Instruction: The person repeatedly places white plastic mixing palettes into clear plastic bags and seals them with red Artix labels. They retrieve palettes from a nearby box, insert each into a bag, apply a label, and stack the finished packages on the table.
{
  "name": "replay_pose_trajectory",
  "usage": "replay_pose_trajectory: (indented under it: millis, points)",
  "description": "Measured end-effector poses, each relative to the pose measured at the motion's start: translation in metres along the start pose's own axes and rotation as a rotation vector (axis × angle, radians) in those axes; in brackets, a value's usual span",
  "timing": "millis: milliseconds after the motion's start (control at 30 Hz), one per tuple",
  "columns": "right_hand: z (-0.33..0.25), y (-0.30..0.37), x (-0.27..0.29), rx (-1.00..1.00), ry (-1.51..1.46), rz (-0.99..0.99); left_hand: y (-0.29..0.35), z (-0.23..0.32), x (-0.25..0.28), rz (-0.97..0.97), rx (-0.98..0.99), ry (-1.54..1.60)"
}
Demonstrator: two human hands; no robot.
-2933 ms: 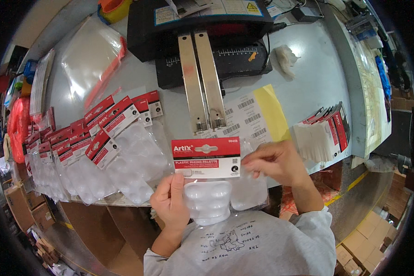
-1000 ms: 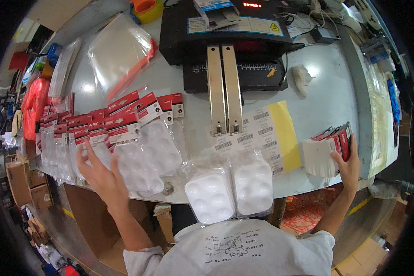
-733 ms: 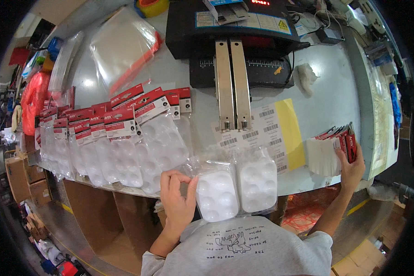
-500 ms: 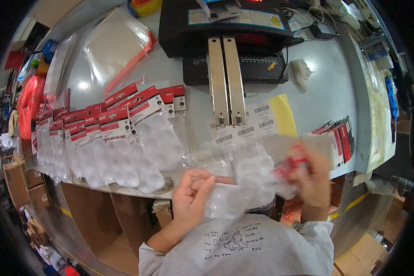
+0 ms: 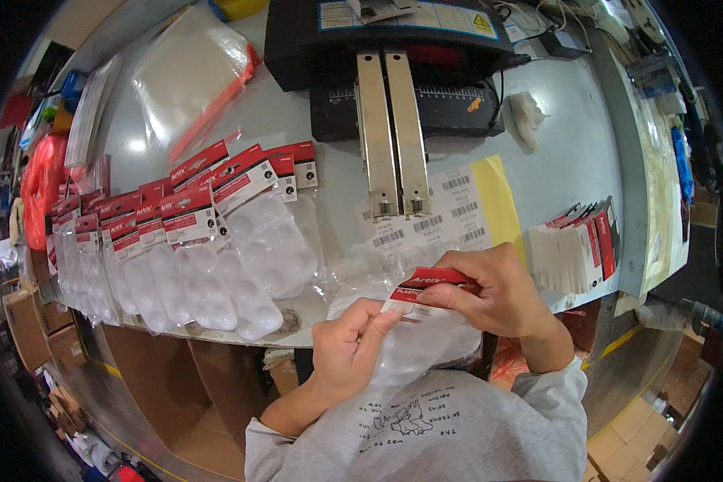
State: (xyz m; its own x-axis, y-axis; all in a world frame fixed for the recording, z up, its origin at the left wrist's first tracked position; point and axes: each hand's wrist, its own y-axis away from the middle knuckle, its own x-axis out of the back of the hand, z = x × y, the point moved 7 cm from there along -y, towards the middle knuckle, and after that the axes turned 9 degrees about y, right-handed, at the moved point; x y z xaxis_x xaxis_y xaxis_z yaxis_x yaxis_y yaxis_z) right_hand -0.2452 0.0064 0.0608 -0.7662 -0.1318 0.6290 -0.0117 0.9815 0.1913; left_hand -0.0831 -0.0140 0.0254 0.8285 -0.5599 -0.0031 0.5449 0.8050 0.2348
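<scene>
My right hand (image 5: 506,293) grips a red and white header card (image 5: 435,278) by its right end, with the thumb on the front. At the card's lower left edge, my left hand (image 5: 349,345) is closed in a pinch, apparently on the mouth of a clear bag. Below the card, a white plastic palette with round wells (image 5: 414,353) lies close to my shirt. The hands cover part of the palette and the bag's upper edge.
Bagged palettes with red cards (image 5: 249,265) overlap along the left front. A stack of header cards (image 5: 574,253) stands at right. Barcode label sheets (image 5: 458,201) lie beneath the metal arms (image 5: 390,136) of a black machine (image 5: 386,48). Clear bags (image 5: 189,80) lie far left.
My right hand has brought the card left, up against my left hand's fingers. My left hand stays nearly in place. The view has shifted slightly.
</scene>
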Motion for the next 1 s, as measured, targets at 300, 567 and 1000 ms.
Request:
replay_pose_trajectory:
  millis: [300,567,1000]
  points:
    - [0.054,0.024,-0.011,-0.422,-0.530,0.053,0.000,-0.014,0.029,0.336,-0.045,0.075]
    - [0.059,0.036,-0.041,-0.506,-0.822,-0.056,0.000,-0.017,0.022,0.294,0.023,-0.028]
    - [0.102,-0.022,-0.046,-0.504,-0.968,0.230,-0.073,-0.046,0.022,0.308,0.034,-0.176]
